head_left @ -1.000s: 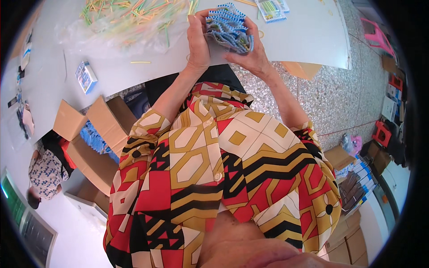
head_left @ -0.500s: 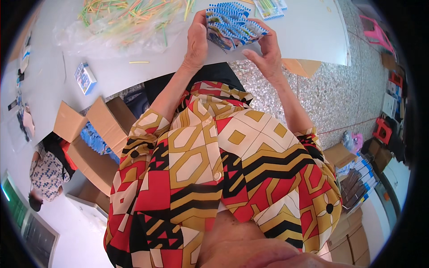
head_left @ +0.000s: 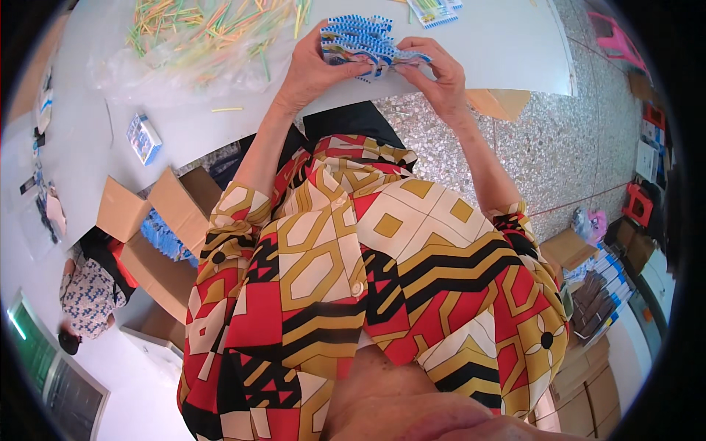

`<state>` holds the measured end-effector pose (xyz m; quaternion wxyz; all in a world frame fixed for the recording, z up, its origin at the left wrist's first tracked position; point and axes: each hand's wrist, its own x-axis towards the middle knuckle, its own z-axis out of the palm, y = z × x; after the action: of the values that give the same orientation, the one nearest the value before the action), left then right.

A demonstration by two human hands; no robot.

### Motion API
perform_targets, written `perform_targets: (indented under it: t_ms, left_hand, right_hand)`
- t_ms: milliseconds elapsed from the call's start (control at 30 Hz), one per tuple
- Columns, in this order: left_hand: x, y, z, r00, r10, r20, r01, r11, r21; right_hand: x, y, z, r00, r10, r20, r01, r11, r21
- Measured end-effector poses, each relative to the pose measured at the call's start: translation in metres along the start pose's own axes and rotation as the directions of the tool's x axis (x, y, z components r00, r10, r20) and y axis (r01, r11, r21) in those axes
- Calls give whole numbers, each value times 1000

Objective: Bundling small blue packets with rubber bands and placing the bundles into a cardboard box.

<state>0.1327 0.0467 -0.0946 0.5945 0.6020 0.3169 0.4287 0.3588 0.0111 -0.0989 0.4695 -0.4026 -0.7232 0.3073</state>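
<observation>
Above the table's near edge I hold a bunch of small blue-and-white packets with striped edges (head_left: 357,40). My left hand (head_left: 307,73) is closed round the left side of the bunch, its thumb across the front. At the right end, my right hand (head_left: 443,79) pinches the edge of one packet between thumb and fingers, and that packet stands out a little from the others. What is printed on the packets is too small to tell.
On the grey table (head_left: 184,128) lie thin green, yellow and orange sticks (head_left: 206,29) on clear plastic, a small blue-and-white pack (head_left: 143,140), and more packets (head_left: 434,11). An open carton (head_left: 151,272) holds blue packets at the left. Another person (head_left: 92,294) is beyond it.
Both hands have moved slightly down, the bunch slightly left. The right hand has gone from open fingers beside the bunch to pinching a packet; the left thumb now lies across the front.
</observation>
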Motion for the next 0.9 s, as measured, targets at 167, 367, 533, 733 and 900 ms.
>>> perform_targets:
  t_ms: [167, 367, 533, 733, 900]
  left_hand:
    - [-3, -1, 0, 998, -53, -16, 51, 996, -77]
    - [-1, -4, 6, 999, 32, 0, -32, 999, -5]
    - [6, 5, 17, 1000, 14, -25, -14, 1000, -4]
    - [3, 22, 29, 986, -1, -167, -18, 993, -116]
    - [-4, 17, 21, 989, 16, -146, -16, 1000, -2]
  right_hand:
    - [-9, 0, -17, 936, 339, -93, -297, 905, 305]
    - [22, 32, -21, 941, 209, -267, -133, 952, 276]
    - [28, 44, 9, 927, 358, 116, -376, 894, 243]
    - [36, 18, 3, 872, 450, 192, -475, 874, 106]
    - [27, -1, -3, 887, 353, 297, -426, 874, 235]
